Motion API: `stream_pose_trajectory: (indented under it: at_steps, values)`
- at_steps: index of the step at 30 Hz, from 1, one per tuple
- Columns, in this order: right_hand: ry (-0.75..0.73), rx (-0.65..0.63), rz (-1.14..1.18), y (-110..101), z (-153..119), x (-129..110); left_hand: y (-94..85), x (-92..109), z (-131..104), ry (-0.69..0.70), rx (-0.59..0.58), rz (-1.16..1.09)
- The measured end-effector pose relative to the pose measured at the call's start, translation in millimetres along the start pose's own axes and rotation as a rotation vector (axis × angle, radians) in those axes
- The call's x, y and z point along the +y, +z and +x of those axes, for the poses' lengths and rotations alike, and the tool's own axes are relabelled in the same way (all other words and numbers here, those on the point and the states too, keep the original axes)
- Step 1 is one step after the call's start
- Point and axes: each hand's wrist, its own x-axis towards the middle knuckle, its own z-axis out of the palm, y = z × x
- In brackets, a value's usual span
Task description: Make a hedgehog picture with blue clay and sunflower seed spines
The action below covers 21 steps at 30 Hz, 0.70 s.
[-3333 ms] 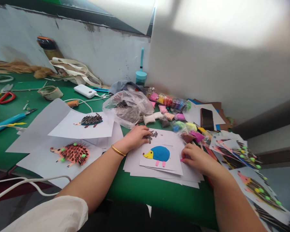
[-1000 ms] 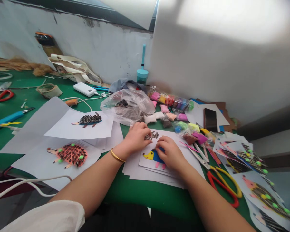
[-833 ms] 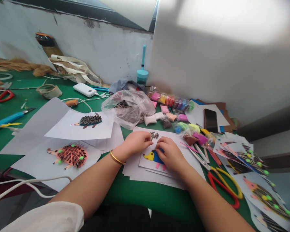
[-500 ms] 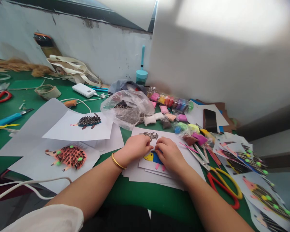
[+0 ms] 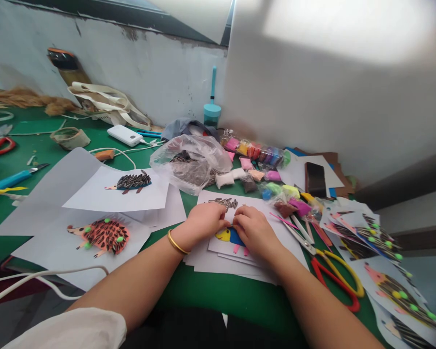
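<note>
A blue and yellow clay hedgehog (image 5: 224, 235) with pink feet lies on a white sheet (image 5: 221, 248) in front of me. My left hand (image 5: 208, 222), with a gold bangle at the wrist, is at the hedgehog's upper left, its fingers bent together. Over the blue body is my right hand (image 5: 253, 227), fingers curled and the tips pinched close to the left hand's. Whatever the fingertips hold is too small or hidden to make out. Just beyond the hands, loose sunflower seeds (image 5: 229, 202) lie on white paper.
A clear bag of seeds (image 5: 192, 165) and small packets of coloured clay (image 5: 252, 164) lie farther back. Scissors (image 5: 330, 271) rest at the right, near finished hedgehog pictures (image 5: 399, 295). At the left are a seed-covered hedgehog (image 5: 103, 236), a power bank (image 5: 124, 135) and a craft knife (image 5: 14, 182).
Both hands stay nearly in place over the hedgehog, with only slight finger movement. The whole view has shifted very slightly.
</note>
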Motion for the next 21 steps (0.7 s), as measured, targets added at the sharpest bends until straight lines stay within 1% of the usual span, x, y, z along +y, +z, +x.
stream_pose_trajectory:
  at_steps: [6, 15, 21]
  values:
    - [-0.007, -0.003, 0.004, -0.6, 0.5, -0.6, 1.0, 0.8, 0.7, -0.004, 0.007, 0.007]
    - [-0.013, 0.005, -0.006, 1.5, 1.1, 0.8, -5.0, 5.8, 0.4, -0.053, -0.04, 0.007]
    - [-0.008, 0.003, -0.005, 1.0, 1.4, 0.8, -3.2, 3.9, 0.9, -0.048, -0.037, 0.004]
